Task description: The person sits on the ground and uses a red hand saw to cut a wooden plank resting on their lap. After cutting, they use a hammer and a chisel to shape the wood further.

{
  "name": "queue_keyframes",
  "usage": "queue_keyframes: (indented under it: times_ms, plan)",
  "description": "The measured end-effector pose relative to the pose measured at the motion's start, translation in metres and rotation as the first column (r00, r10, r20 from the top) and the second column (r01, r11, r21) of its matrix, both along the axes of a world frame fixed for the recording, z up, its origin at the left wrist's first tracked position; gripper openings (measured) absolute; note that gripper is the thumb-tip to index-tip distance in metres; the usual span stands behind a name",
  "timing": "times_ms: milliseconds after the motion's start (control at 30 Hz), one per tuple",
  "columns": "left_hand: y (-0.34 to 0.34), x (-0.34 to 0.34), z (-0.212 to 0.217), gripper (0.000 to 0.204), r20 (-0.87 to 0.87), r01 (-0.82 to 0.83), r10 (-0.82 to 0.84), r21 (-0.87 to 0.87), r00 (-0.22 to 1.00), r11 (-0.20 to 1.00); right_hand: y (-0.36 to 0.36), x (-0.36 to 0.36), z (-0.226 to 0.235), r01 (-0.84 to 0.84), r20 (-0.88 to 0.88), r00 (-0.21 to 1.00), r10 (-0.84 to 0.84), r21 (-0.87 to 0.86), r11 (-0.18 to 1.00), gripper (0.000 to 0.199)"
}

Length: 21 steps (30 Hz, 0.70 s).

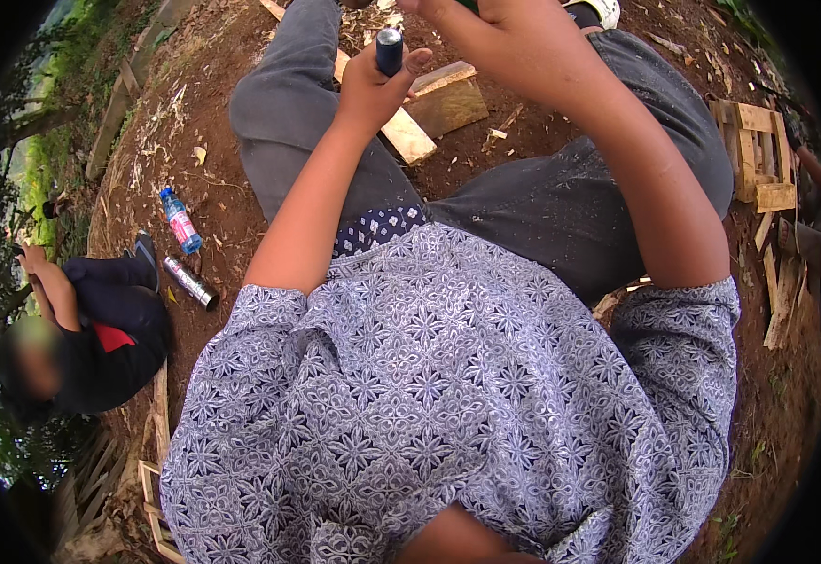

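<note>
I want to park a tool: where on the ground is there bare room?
Mostly bare soil lies between the clear plastic bottle and the left trouser leg. A smaller patch separates the wooden block from the right trouser leg. Far right is crowded: slatted wooden frame, split wood strips.

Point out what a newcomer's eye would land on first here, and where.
Probably the blue-and-white floral shirt, which fills the lower middle. Next, at top centre, the left hand grips a dark blue handle with a silver end, while the right hand is partly cut off by the upper edge. At left, a blue-capped plastic bottle and a metallic flask lie on brown soil.
</note>
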<state>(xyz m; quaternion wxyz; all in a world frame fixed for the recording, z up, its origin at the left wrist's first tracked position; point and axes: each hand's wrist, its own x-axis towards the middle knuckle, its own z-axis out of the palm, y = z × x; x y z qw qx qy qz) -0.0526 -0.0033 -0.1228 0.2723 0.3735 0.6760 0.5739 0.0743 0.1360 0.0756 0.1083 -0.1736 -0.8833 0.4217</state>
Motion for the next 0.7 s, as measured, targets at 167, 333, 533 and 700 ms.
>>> queue_keyframes:
  times_ms: [167,333,533,700]
  plan:
    - [0.0,-0.007,0.002,0.05,0.087,-0.023,0.024,-0.018,0.996,1.0,0.013,0.0,-0.06,-0.065,-0.03,0.997,0.074,0.231,0.971,0.033]
    - [0.001,-0.016,0.003,0.05,0.133,-0.025,0.035,-0.071,0.99,0.997,0.013,-0.016,-0.02,0.106,-0.212,0.972,-0.105,-0.006,0.994,0.031]
    - [0.0,-0.018,0.002,0.052,0.105,-0.034,0.043,-0.094,0.994,0.995,0.029,-0.039,-0.03,-0.034,-0.034,0.999,0.04,0.171,0.985,0.038]
    - [0.003,-0.014,-0.004,0.051,0.104,-0.057,0.062,-0.051,0.993,0.997,0.031,-0.047,-0.037,-0.148,-0.006,0.988,0.153,0.232,0.961,0.041]
